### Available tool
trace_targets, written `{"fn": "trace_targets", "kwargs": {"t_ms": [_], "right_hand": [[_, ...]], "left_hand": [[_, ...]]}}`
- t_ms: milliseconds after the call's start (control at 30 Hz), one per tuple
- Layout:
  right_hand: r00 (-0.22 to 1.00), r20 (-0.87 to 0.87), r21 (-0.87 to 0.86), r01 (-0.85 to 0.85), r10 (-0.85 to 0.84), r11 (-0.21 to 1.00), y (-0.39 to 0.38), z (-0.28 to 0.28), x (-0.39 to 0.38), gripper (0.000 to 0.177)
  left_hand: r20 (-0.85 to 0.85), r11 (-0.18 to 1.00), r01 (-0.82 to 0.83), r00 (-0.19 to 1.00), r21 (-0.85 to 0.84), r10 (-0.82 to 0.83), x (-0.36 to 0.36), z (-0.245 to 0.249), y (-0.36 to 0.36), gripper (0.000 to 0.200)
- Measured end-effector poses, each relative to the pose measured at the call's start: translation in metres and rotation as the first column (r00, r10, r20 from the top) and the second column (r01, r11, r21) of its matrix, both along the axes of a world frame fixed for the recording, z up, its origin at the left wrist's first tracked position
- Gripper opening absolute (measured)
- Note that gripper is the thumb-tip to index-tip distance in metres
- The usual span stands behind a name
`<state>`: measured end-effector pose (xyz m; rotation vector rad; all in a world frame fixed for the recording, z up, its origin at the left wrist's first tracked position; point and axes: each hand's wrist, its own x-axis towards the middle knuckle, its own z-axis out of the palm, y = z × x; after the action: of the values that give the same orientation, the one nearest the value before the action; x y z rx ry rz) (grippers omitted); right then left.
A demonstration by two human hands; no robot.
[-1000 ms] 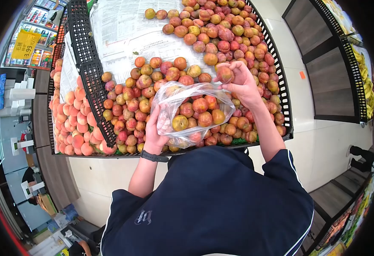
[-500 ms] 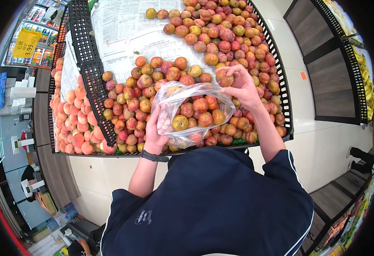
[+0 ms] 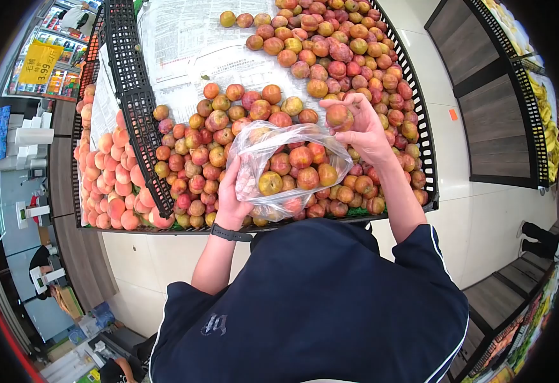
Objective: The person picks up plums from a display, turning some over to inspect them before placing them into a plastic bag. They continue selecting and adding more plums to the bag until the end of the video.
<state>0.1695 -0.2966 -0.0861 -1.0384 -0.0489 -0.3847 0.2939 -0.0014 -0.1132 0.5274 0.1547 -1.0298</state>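
Ur left hand [image 3: 231,198] clenched on bag [image 3: 292,167] side, propping its weight w/ mouth gaping up. Ur right hand [image 3: 365,133] fingertips grasp one plum [image 3: 338,116] just over opening, above bin [image 3: 425,153].

Pale floor [image 3: 477,217], dark wooden shelving [image 3: 493,121], yellow price sign [image 3: 39,62].

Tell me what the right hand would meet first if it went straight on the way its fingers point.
Probably the loose fruit lying just beyond the held fruit in the right hand, by the rim of the plastic bag; its height above them is unclear.
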Motion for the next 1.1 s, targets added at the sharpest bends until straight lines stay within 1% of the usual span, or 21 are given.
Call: {"fn": "trace_targets", "kwargs": {"t_ms": [67,167,267,367,400,433,467,500,567,600,633,667,700,733,833,900,967,1000,1067,1100], "right_hand": [[0.999,-0.002,0.082,-0.039,0.039,0.996,0.001,0.002,-0.001,0.062],[0.992,-0.077,0.210,-0.083,0.101,0.974,-0.001,0.006,-0.005,0.062],[0.988,-0.092,0.214,-0.099,0.121,0.972,-0.002,0.008,-0.012,0.061],[0.985,-0.171,-0.052,0.015,-0.024,0.999,0.025,0.031,-0.023,0.059],[0.986,-0.147,-0.160,0.056,-0.080,0.986,0.037,0.029,-0.025,0.055],[0.967,-0.195,-0.355,0.086,-0.164,0.931,0.047,0.028,-0.027,0.048],[0.943,-0.260,-0.530,0.042,-0.210,0.847,0.059,0.039,-0.029,0.047],[0.912,-0.310,-0.682,-0.015,-0.270,0.731,0.070,0.050,-0.028,0.046],[0.938,-0.023,-0.858,0.158,-0.345,0.488,0.097,0.029,-0.017,0.046],[0.936,0.081,-0.904,0.214,-0.342,0.371,0.109,0.025,-0.011,0.045],[0.928,0.184,-0.930,0.271,-0.325,0.247,0.119,0.022,-0.007,0.044],[0.928,0.218,-0.919,0.300,-0.303,0.258,0.127,0.014,-0.003,0.041],[0.927,0.249,-0.906,0.325,-0.279,0.271,0.133,0.009,-0.002,0.039],[0.946,0.212,-0.876,0.294,-0.244,0.383,0.136,0.005,-0.004,0.031],[0.821,0.373,-0.829,0.504,-0.432,0.244,0.116,0.025,-0.019,0.023],[0.687,0.256,-0.867,0.475,-0.680,0.153,0.094,0.029,-0.042,0.025],[0.581,0.024,-0.940,0.289,-0.814,0.178,0.072,0.013,-0.059,0.034],[0.616,-0.138,-0.926,0.197,-0.776,0.321,0.064,0.001,-0.067,0.035],[0.635,-0.437,-0.817,0.015,-0.637,0.576,0.054,-0.017,-0.075,0.037],[0.632,-0.580,-0.633,0.048,-0.514,0.773,0.056,-0.021,-0.075,0.036]], "left_hand": [[0.005,1.000,0.008,1.000,-0.004,-0.008,-0.001,0.003,-0.001,0.043],[0.014,1.000,-0.015,1.000,0.019,0.015,-0.003,0.010,-0.004,0.041],[0.029,0.999,-0.031,0.999,0.038,0.030,-0.005,0.013,-0.005,0.041],[0.159,0.981,-0.108,0.984,0.159,0.082,-0.011,0.031,-0.011,0.039],[0.208,0.976,-0.110,0.976,0.189,0.070,-0.013,0.038,-0.012,0.039],[0.256,0.969,-0.113,0.965,0.220,0.054,-0.014,0.044,-0.013,0.038],[0.305,0.961,-0.115,0.952,0.250,0.035,-0.016,0.051,-0.014,0.037],[0.319,0.959,-0.122,0.947,0.257,0.036,-0.019,0.058,-0.017,0.036],[0.347,0.956,-0.125,0.937,0.267,0.025,-0.028,0.072,-0.025,0.036],[0.331,0.957,-0.120,0.943,0.262,0.028,-0.031,0.077,-0.029,0.033],[0.300,0.992,-0.023,0.954,0.121,-0.014,-0.027,0.072,-0.027,0.032],[0.274,0.997,0.070,0.960,-0.023,-0.061,-0.019,0.062,-0.019,0.031],[0.263,0.998,-0.004,0.965,0.063,-0.013,-0.022,0.066,-0.021,0.030],[0.255,0.986,-0.074,0.966,0.152,0.033,-0.025,0.070,-0.023,0.029],[0.165,0.986,-0.078,0.985,0.149,0.053,-0.022,0.069,-0.020,0.031],[0.129,0.978,-0.112,0.988,0.175,0.090,-0.022,0.072,-0.021,0.031],[0.104,0.964,-0.152,0.986,0.216,0.132,-0.025,0.078,-0.028,0.028],[0.094,0.956,-0.167,0.984,0.239,0.148,-0.027,0.083,-0.032,0.025],[0.078,0.957,-0.167,0.985,0.238,0.153,-0.027,0.087,-0.037,0.025],[0.070,0.957,-0.167,0.985,0.237,0.155,-0.028,0.090,-0.040,0.024]]}}
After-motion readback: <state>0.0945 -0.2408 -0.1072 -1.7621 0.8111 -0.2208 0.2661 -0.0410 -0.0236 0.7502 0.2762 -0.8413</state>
